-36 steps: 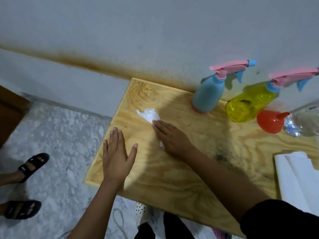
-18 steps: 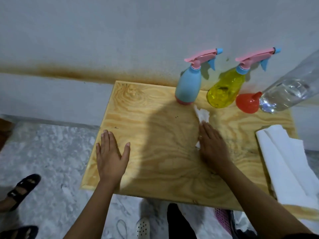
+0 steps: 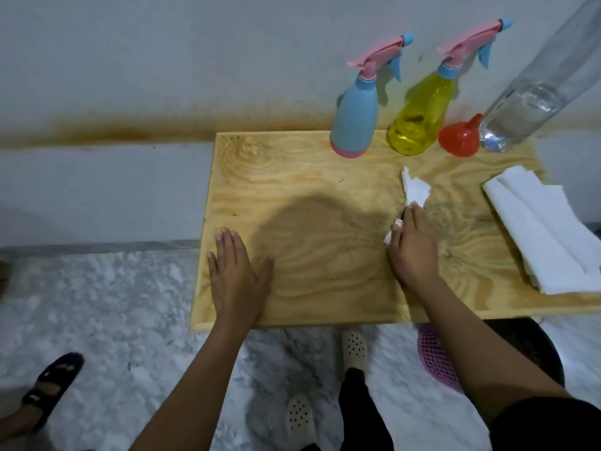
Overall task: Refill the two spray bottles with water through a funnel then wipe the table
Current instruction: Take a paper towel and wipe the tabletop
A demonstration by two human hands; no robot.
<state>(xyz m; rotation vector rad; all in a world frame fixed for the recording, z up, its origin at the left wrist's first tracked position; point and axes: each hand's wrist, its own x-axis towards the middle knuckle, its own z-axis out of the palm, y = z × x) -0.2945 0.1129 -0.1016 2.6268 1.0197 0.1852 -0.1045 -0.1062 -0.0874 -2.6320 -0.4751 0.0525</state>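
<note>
Your left hand (image 3: pixel 237 275) lies flat, palm down, on the near left part of the wooden bench (image 3: pixel 309 196). Its fingers (image 3: pixel 227 242) are straight and close together, the thumb held out to the side; it holds nothing.

Your right hand (image 3: pixel 414 249) rests further right, near mid-bench. Its fingers (image 3: pixel 414 219) are straight and pressed together on top of a crumpled white tissue (image 3: pixel 418 188), holding it down against the wood. Most of the tissue sticks out beyond the fingertips towards the wall; a small scrap shows at the thumb side. I can't tell whether the thumb grips it.

Along the back edge, by the wall:
- blue spray bottle (image 3: pixel 356 118), upright, pink trigger head on.
- yellow spray bottle (image 3: pixel 419 120) just to its right, upright, same kind of head on.
- red funnel (image 3: pixel 460 138) on its side, just beside the yellow bottle.
- clear plastic bottle (image 3: pixel 527 105) partly full of water, just beside the funnel's spout.

A stack of folded white paper towels (image 3: pixel 549 236) sits at the right end of the bench, apart from your right hand.

A dark, smudged patch marks the wood right of your right hand.
</note>
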